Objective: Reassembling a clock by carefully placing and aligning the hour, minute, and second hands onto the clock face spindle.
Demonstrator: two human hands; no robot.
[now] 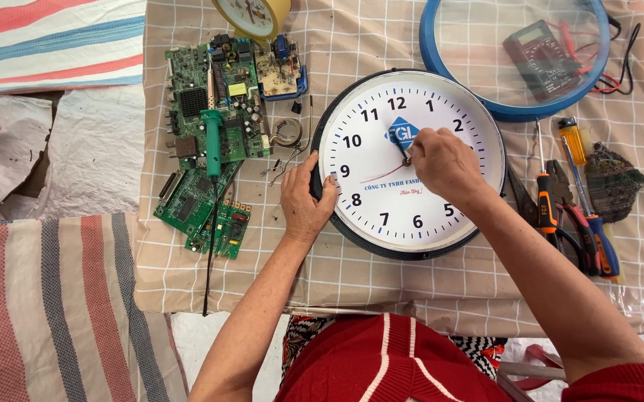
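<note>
Over at the left, green circuit boards [214, 126] are lying under a green soldering iron [212, 134]. Next, the left hand [305, 202] is gripping the rim of the round wall clock [411, 160], steadying it mid-table. Her right hand [445, 160] is pinching the hands at the dial's centre, over a blue diamond label; aligning them looks delicate. Further right, screwdrivers [571, 216] are lying below a blue-rimmed cover [515, 56].

Matt white paper clock face [381, 193], glossy black plastic rim [381, 242], checked woven tablecloth [188, 275].
</note>
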